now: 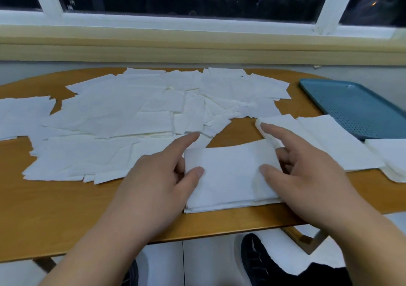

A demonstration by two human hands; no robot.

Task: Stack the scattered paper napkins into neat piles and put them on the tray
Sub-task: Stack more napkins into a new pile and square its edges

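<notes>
**Finding 1.** 1 squared pile (230, 176) of napkins is found lying flat at the near edge of the desk (66, 209), between the 2 hands.

**Finding 2.** The pile's left edge is gripped by the left hand (158, 176). The thumb is laid on top, the lower fingers are curled against the edge, and the index finger is held straight.

**Finding 3.** The right edge is gripped in the same way by the right hand (307, 176), with thumb on top and index finger extended.

**Finding 4.** Loose napkins (131, 114) are spread, overlapping, across the far and left parts of the desk.

**Finding 5.** Further stacks (329, 141) are noted on the desk to the right of the pile, just beside the tray (356, 108), which is set at the far right corner.

**Finding 6.** A dark shoe (257, 261) is seen below the desk edge.
</notes>
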